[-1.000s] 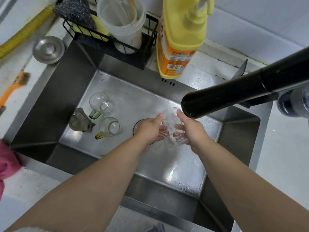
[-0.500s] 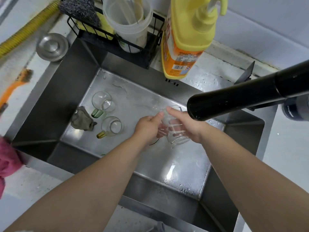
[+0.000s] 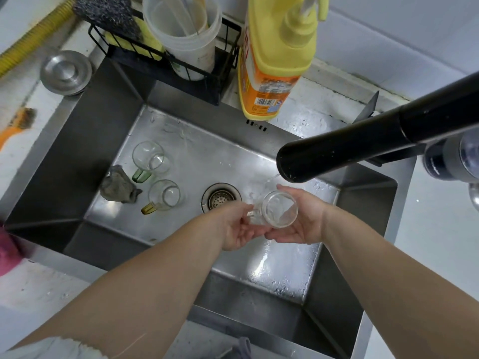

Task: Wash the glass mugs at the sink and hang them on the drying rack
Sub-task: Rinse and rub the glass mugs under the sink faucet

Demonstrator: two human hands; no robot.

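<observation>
Mug (image 3: 280,209) sits above the sink (image 3: 181,141), mouth up, just under the tap (image 3: 293,164); right hand (image 3: 300,218) cups its body from below, fingers curled round it, while left hand (image 3: 236,229) pinches the handle pointing left

A pink cloth (image 3: 7,251) is cut off at the left edge; the drying rack is out of view.

You are looking at one printed surface only: the orange label on the yellow plastic detergent bottle (image 3: 269,73) at twelve o'clock is showing a barcode and small print, all too blurred for you to read.
</observation>
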